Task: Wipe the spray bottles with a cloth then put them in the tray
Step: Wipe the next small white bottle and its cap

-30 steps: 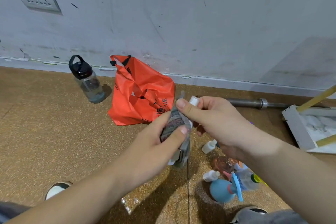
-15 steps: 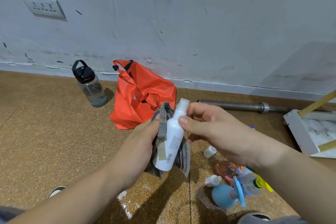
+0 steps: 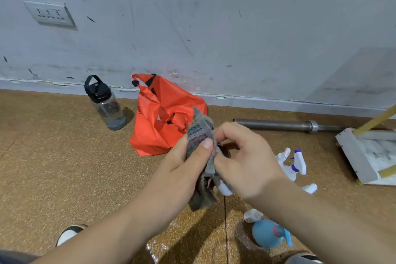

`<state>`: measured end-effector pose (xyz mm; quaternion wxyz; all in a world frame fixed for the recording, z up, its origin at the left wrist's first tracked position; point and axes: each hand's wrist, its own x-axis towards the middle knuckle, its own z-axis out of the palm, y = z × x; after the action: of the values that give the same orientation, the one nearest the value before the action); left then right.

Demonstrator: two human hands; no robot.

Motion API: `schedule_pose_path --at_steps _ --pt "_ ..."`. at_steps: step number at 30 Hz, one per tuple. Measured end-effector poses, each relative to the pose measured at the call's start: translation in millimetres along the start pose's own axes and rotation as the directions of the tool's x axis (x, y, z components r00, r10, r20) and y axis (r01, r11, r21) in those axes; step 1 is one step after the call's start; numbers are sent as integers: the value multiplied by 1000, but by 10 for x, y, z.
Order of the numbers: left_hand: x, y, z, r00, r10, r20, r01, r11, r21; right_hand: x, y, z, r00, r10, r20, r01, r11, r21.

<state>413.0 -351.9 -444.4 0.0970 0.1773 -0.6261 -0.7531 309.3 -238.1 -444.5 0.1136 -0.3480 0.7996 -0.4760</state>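
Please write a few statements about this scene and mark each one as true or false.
1. The left hand grips the grey cloth. True.
2. The orange bag lies in the tray. False: it sits on the floor by the wall, left of the tray.
3. The water bottle stands left of the orange bag. True.
4. The right hand holds the blue spray bottle. False: that bottle lies on the floor; the right hand holds a white bottle against the grey cloth.
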Motion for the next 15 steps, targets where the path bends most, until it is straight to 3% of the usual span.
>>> schedule_pose_path --at_steps 2,6,8,10,12,15 --pt "47 8 11 996 -53 -77 47 996 -77 22 -16 24 1000 -1 -1 1 1000 -7" --pt "136 40 -59 981 -118 -152 97 986 -134 63 -170 -45 948 244 204 -278 948 156" --pt "148 47 -77 981 -97 -166 89 994 -58 85 -181 -97 896 365 253 -429 858 283" --pt "147 34 -87 976 -48 -211 57 998 39 101 -181 -151 822 417 387 -540 787 299" --pt "155 8 -130 967 36 -253 1 989 145 85 -154 -168 783 382 491 -541 808 233" --pt "165 34 -188 943 122 -311 -24 953 301 71 -102 -147 768 363 528 -503 851 148"
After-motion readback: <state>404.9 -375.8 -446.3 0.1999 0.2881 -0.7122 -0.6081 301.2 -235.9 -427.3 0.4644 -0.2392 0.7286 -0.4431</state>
